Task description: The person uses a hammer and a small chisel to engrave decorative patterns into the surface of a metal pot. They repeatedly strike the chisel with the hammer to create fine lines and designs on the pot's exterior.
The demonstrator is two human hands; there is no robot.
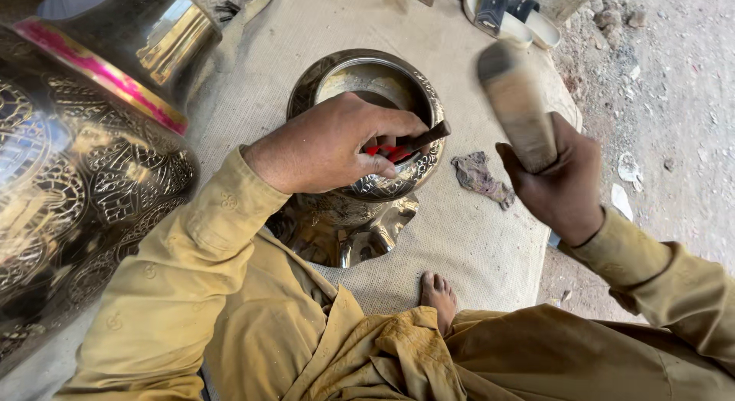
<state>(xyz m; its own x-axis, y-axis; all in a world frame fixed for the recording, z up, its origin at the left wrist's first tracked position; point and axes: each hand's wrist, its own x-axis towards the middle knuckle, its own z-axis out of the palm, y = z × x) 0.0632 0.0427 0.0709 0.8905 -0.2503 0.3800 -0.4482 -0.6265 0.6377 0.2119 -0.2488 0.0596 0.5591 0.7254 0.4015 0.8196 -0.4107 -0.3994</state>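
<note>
Brass, engraved and polished, makes up the round pot that lies on burlap matting spread over the ground, its mouth turned up toward the camera. Against its rim a dark chisel with a red-wrapped grip is pinched closed in the left hand, which rests on the pot's shoulder. A wooden mallet is gripped by its handle in the right hand, raised just to the right of the pot, its head blurred. A crumpled rag lies on the matting between pot and right hand. A bare foot is seen below the pot, a larger engraved vessel at the left, and sandals at the matting's far edge.
</note>
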